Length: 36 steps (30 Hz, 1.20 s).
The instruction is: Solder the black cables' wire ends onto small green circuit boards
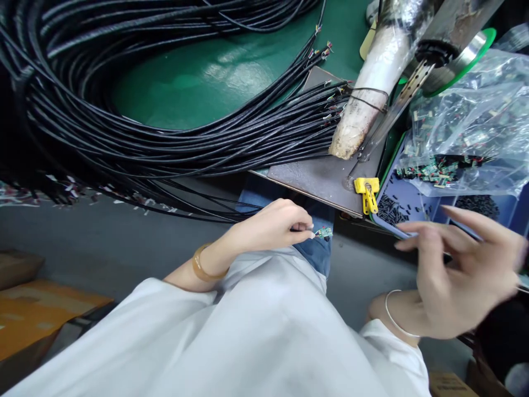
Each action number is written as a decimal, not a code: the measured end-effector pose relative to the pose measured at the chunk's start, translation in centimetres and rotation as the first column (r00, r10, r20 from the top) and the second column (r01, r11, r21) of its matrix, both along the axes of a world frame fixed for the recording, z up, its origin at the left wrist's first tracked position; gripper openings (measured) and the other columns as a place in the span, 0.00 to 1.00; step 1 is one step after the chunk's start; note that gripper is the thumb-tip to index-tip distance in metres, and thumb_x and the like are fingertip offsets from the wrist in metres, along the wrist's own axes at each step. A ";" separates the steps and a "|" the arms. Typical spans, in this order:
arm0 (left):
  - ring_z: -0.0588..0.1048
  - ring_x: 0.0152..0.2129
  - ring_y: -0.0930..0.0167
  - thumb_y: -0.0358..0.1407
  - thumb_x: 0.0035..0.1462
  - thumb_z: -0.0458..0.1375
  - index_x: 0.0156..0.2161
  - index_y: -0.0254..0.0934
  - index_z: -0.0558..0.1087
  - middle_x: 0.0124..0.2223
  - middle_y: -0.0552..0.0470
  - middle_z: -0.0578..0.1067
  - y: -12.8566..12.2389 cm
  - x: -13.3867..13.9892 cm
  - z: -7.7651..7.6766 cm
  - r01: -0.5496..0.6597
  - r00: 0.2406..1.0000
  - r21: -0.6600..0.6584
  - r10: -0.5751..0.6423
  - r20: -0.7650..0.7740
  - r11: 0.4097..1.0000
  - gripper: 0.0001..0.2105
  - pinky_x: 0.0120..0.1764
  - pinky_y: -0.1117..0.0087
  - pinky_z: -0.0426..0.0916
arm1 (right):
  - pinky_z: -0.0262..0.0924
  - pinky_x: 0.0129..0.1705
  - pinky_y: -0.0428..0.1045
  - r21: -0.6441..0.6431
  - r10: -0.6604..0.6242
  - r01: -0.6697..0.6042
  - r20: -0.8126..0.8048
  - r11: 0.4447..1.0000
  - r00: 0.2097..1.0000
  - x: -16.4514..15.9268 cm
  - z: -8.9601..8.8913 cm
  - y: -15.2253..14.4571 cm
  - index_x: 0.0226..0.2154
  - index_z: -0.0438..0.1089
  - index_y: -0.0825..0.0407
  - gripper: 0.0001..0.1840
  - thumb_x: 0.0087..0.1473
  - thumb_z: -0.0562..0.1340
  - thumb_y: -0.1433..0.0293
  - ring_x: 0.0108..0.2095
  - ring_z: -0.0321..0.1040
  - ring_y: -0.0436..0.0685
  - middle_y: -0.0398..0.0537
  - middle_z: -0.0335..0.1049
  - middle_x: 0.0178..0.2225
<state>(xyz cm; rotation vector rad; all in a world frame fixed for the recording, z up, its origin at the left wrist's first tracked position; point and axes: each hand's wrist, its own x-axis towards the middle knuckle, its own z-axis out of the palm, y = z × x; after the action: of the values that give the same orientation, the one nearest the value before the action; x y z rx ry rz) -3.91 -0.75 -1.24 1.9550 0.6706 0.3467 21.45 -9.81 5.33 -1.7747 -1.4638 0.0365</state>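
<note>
Head view, looking down over the lap: the left hand (268,226) is pinched shut on a small green circuit board (323,232), thumb and fingertips clamped at its edge, holding it out just past the knee, below the front edge of the brown work plate (318,176). A thin black cable seems to run into that same pinch, though the join is too small to make out. The right hand (463,270) is spread wide, fingers splayed and holding nothing, hovering at the near rim of the blue bin (397,193).

My read: the board is picked and in hand, and the free hand is going for a part. The next move calls for a fine pinch among tiny pieces without tipping the bin.

Inside the blue bin lie small black sleeve pieces (390,209) scattered on the floor, plus a second dark heap further right. Over it slumps a clear plastic bag (475,121) full of more green boards. A yellow clip (367,193) sits at the plate's corner. The big black cable bundle (144,132) loops across the green bench (215,77), its stripped ends fanned onto the plate.
</note>
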 end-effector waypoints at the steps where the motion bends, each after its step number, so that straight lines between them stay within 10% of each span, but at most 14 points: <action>1: 0.72 0.24 0.75 0.32 0.57 0.61 0.31 0.34 0.78 0.28 0.53 0.77 0.0 -0.4 -0.1 -0.060 0.998 0.002 0.060 0.009 0.998 0.05 0.31 0.74 0.63 | 0.69 0.25 0.51 -0.083 0.023 -0.019 0.058 0.996 0.998 0.6 -0.1 0.4 0.41 0.72 0.43 0.11 0.52 0.69 0.65 0.26 0.79 0.59 0.44 0.79 0.29; 7: 0.76 0.33 0.69 0.32 0.63 0.57 0.38 0.33 0.79 0.38 0.47 0.80 2.9 0.1 0.3 -0.492 0.870 0.391 0.423 0.252 0.778 0.08 0.39 0.67 0.69 | 0.55 0.29 0.51 -0.152 -0.139 0.248 0.510 0.957 0.849 7.9 -3.1 6.1 0.33 0.70 0.50 0.11 0.50 0.70 0.62 0.22 0.69 0.52 0.45 0.75 0.25; 11: 0.74 0.40 0.59 0.26 0.62 0.52 0.37 0.30 0.78 0.40 0.40 0.78 6.1 2.5 0.3 -0.289 0.898 0.761 0.440 0.006 0.580 0.11 0.40 0.60 0.67 | 0.48 0.31 0.52 -0.293 0.004 0.151 0.470 0.944 0.883 11.0 -4.5 10.6 0.26 0.71 0.50 0.12 0.47 0.71 0.61 0.24 0.63 0.50 0.45 0.74 0.28; 19: 0.72 0.32 0.64 0.25 0.62 0.50 0.31 0.33 0.74 0.31 0.45 0.74 5.5 -1.0 -1.2 -0.238 0.903 0.835 0.429 0.003 0.496 0.13 0.36 0.64 0.65 | 0.38 0.24 0.50 -0.357 0.131 0.124 0.610 0.926 0.781 11.6 -4.5 10.0 0.25 0.69 0.50 0.13 0.47 0.71 0.61 0.19 0.51 0.44 0.42 0.70 0.25; 23: 0.72 0.30 0.68 0.30 0.63 0.54 0.33 0.36 0.74 0.31 0.50 0.73 5.7 -2.6 -1.9 -0.515 0.836 0.656 0.491 0.244 0.551 0.08 0.35 0.66 0.64 | 0.38 0.23 0.51 -0.368 0.113 0.223 0.702 0.902 0.703 12.4 -4.8 9.6 0.25 0.68 0.49 0.13 0.45 0.71 0.61 0.22 0.61 0.48 0.44 0.72 0.25; 29: 0.60 0.17 0.78 0.50 0.65 0.57 0.38 0.42 0.67 0.21 0.61 0.62 8.7 -2.6 -0.5 -0.822 0.458 -0.076 0.734 0.501 0.564 0.14 0.23 0.71 0.54 | 0.57 0.28 0.51 -0.102 -0.204 0.308 0.549 0.946 0.811 13.6 -5.4 8.3 0.20 0.65 0.49 0.14 0.37 0.72 0.69 0.23 0.70 0.51 0.45 0.73 0.22; 33: 0.58 0.16 0.82 0.43 0.59 0.66 0.39 0.39 0.68 0.21 0.63 0.61 6.9 -3.1 3.6 -0.513 0.603 -0.273 0.568 0.560 0.814 0.12 0.20 0.73 0.51 | 0.58 0.19 0.47 0.115 -0.119 0.119 -0.008 0.986 0.993 9.7 -3.4 5.0 0.27 0.71 0.50 0.09 0.41 0.71 0.70 0.19 0.70 0.49 0.46 0.77 0.28; 36: 0.57 0.16 0.81 0.34 0.53 0.68 0.40 0.36 0.77 0.20 0.62 0.60 3.8 -2.3 6.4 0.098 0.936 -0.324 0.023 0.352 0.941 0.09 0.21 0.72 0.51 | 0.59 0.15 0.44 0.331 0.109 0.016 -0.357 0.944 0.928 4.7 -1.5 3.1 0.23 0.71 0.51 0.09 0.40 0.73 0.71 0.17 0.64 0.46 0.43 0.74 0.26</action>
<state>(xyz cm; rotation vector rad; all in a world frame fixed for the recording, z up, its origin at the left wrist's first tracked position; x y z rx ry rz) -6.16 3.07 5.20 1.5251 0.4239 0.5084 26.15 -6.69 3.88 -1.3720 -1.1592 0.1379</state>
